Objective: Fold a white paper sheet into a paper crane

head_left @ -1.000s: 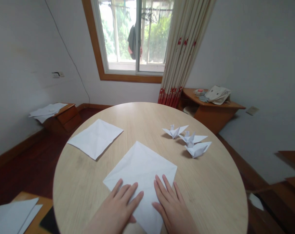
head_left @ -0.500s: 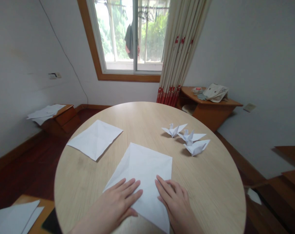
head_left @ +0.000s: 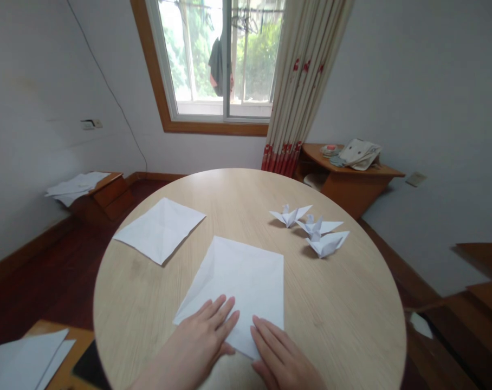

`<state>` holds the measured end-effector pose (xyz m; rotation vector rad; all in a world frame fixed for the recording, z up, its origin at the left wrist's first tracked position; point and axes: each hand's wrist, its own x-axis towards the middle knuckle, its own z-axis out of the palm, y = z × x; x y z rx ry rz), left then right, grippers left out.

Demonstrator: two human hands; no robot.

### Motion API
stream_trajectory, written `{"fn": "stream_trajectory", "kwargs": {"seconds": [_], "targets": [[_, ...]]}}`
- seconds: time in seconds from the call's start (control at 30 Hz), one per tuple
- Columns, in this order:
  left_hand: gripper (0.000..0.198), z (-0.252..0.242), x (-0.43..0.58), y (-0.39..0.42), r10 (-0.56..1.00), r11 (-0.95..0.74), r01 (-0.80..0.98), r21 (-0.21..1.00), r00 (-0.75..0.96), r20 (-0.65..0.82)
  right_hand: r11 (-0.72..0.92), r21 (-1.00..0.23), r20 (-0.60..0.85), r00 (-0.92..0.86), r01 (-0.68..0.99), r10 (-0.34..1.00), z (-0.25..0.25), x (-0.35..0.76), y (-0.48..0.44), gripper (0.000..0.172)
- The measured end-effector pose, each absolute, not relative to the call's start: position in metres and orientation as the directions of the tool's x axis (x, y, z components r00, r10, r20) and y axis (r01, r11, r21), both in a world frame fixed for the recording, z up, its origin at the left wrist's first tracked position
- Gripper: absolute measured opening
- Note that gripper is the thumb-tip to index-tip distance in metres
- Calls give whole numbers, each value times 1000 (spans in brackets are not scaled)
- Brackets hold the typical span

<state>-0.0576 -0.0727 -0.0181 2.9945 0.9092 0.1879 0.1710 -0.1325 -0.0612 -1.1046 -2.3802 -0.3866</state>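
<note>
Pale wood takes up most of the lower frame: a round wooden table (head_left: 351,303) whose rim curves out of view along the bottom edge. Beyond it sit a window (head_left: 213,59) at top centre and a red-trimmed curtain (head_left: 298,92) to its right. At upper right, a wooden corner shelf (head_left: 351,189) holds a cloth bag (head_left: 360,153), and at far left a low wooden cabinet (head_left: 108,197) carries loose paper sheets (head_left: 77,183). More white paper (head_left: 22,360) lies on a wooden surface at the lower-left corner, cut off by the frame. On the table, a creased white paper square (head_left: 160,230) sits upper left of centre, and three paper cranes (head_left: 317,227) stand in a cluster to the right, with wood showing between them and my work. The folded white paper sheet (head_left: 238,287) lies flat at lower centre, its near end reaching the table's lower part. My left hand (head_left: 193,346) rests palm down on its lower-left area, fingers slightly apart and not clamped. My right hand (head_left: 280,355) lies flat at its lower edge, fingers close together. Both wrists run off the bottom of the frame, and the hands hide the sheet's near part, so I cannot make out the creases there.
</note>
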Motion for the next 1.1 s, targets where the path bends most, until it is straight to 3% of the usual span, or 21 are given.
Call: {"fn": "stream_trajectory", "kwargs": {"seconds": [0.2,0.37,0.57,0.73,0.9,1.0,1.1], "targets": [[44,-25,-57,-76,576,-817,575,50,807,134,613,-34,532,-505,789,680,-61,169,-132,31],[38,-38,-61,-78,569,-815,579,0,801,186,600,-139,445,-492,788,748,-54,173,-132,45],[37,-36,-73,-80,571,-807,590,-38,795,205,565,-205,391,-463,799,796,-43,181,-132,49],[37,-28,-83,-76,621,-775,631,38,747,237,527,-285,367,-417,801,832,-40,191,-134,48],[32,-7,-82,-71,660,-750,641,163,743,115,515,-313,343,-411,798,845,-37,193,-136,37],[32,8,-77,-69,673,-723,651,229,739,24,523,-262,340,-430,811,837,-36,191,-136,31],[39,20,-71,-68,698,-690,689,221,715,-49,532,-198,365,-441,823,820,-36,189,-135,28]]}}
